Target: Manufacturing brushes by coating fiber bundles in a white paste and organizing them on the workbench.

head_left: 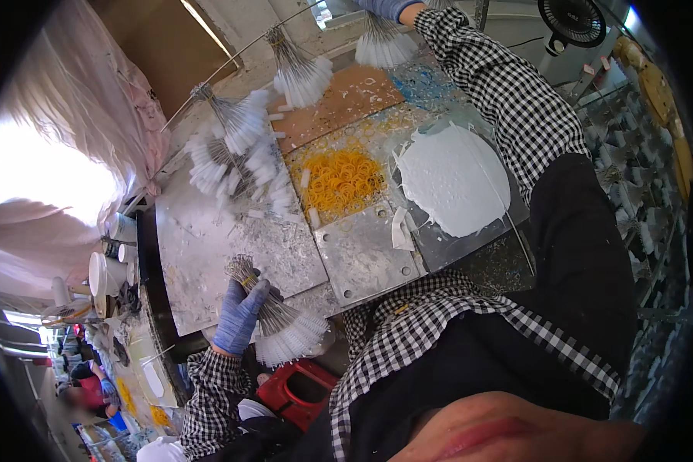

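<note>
My left hand (241, 314), in a blue-grey glove, is closed round a bundle of wire brushes (291, 331) at the table's near edge. Their looped wire ends stick out above my fingers, and the white bristle ends fan out below. My right hand (396, 8), also gloved, is stretched far out to the top edge. It is beside a hanging brush bundle (385, 48) near the thin metal rod (239, 52). The picture's rim cuts off its fingers, so its grip does not show.
Two more brush bundles (300, 75) hang from the rod, above loose brushes (215, 165). Yellow rubber bands (345, 181) lie mid-table beside a white paste patch (454, 181). A red stool (296, 394) stands below, a fan (571, 21) at far right. Another person (92, 389) works at lower left.
</note>
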The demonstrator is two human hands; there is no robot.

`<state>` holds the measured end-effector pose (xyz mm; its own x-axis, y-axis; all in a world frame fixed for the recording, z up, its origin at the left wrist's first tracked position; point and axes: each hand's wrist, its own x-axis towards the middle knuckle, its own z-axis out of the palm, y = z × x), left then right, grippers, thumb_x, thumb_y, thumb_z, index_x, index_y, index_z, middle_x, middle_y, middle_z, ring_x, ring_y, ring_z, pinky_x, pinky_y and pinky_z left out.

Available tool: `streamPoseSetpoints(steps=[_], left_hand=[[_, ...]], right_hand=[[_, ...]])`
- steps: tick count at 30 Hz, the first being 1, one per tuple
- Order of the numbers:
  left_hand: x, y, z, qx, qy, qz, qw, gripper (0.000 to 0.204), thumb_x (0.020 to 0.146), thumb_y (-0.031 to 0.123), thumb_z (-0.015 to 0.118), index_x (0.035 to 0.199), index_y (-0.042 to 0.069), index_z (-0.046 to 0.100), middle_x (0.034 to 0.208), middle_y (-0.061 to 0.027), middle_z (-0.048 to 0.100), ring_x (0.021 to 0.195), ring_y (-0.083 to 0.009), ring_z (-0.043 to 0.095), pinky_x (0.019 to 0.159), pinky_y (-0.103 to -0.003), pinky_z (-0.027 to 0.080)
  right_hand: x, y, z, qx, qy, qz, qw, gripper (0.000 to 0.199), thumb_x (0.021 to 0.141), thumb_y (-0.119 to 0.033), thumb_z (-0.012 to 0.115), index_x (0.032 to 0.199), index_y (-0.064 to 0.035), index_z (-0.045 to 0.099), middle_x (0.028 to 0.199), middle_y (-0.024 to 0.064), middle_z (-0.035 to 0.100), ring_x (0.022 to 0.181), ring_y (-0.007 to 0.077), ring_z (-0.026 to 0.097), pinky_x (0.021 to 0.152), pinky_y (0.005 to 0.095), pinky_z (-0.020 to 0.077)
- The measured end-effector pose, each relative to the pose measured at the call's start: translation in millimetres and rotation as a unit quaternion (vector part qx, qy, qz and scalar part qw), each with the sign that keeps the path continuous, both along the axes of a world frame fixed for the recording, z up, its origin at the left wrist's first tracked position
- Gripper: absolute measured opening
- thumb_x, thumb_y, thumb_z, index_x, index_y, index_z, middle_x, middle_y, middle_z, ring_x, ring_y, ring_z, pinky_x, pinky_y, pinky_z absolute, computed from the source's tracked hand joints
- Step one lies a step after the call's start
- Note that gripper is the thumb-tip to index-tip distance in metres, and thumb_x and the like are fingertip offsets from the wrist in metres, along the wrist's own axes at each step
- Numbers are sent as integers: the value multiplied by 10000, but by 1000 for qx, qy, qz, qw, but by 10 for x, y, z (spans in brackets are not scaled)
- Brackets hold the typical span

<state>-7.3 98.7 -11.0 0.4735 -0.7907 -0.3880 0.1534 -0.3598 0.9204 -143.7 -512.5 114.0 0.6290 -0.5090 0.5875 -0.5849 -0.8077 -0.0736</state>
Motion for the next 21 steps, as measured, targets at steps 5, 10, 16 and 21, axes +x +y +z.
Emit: streamPoseSetpoints(steps=[5, 10, 16, 21], left_hand=[[-14, 27, 1, -1, 11, 11, 1000, 387, 1028, 186, 646, 1337, 44, 460, 1036, -146, 697, 955, -247, 715, 856, -386, 596], [-12, 47, 4, -4, 3, 8, 1000, 401, 1022, 193, 653, 1339, 49, 455, 1025, -149, 700, 945, -253, 718, 843, -383, 597], [-25, 45, 10, -4, -18, 8, 1000, 388, 1017, 195, 660, 1317, 55, 459, 1005, -153, 706, 926, -263, 723, 820, -386, 600], [-49, 70, 43, -14, 17, 26, 999, 362, 1017, 130, 653, 1305, 29, 458, 996, -141, 698, 907, -231, 712, 833, -366, 589]], right_hand=[[106, -203, -131, -73, -21, 9, 997, 358, 959, -361, 538, 1168, -109, 683, 1097, 206, 733, 1046, 398, 699, 931, 513, 540], [171, -272, -86, -61, 28, -8, 998, 350, 970, -353, 521, 1122, -106, 719, 1108, 197, 739, 1059, 390, 704, 967, 499, 529], [145, -174, 21, -25, 60, -26, 998, 358, 961, -338, 529, 1139, -105, 733, 1152, 192, 736, 1085, 366, 706, 985, 477, 527], [66, -306, 135, -20, 91, -28, 995, 405, 904, -385, 587, 1130, -97, 761, 1207, 190, 722, 1144, 356, 684, 1024, 460, 510]])
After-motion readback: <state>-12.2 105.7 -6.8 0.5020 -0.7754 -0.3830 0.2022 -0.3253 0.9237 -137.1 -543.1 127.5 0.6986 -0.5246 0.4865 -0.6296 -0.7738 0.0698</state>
